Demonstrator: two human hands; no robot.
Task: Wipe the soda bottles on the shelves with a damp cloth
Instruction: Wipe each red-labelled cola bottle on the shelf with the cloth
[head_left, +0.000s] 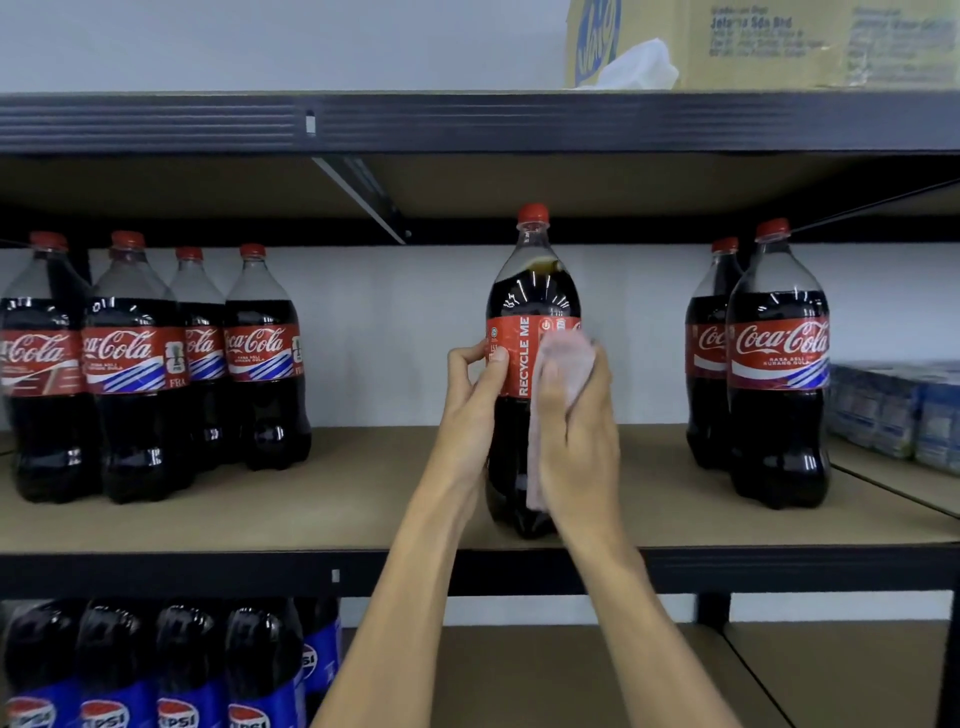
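A large cola bottle (530, 291) with a red cap and red label stands upright near the front edge of the middle shelf (363, 499). My left hand (475, 395) grips its left side at the label, thumb across the front. My right hand (576, 431) holds a pale pink cloth (563, 364) and presses it against the bottle's right side over the label. Part of the cloth hangs down under my palm. Several cola bottles (140, 374) stand at the shelf's left, and two cola bottles (776, 374) stand at its right.
Several blue-labelled soda bottles (171, 670) fill the lower shelf at the left. A pack of blue-and-white cartons (893, 410) sits at the far right of the middle shelf. A cardboard box (769, 41) rests on the top shelf. A dark shelf beam (467, 122) runs overhead.
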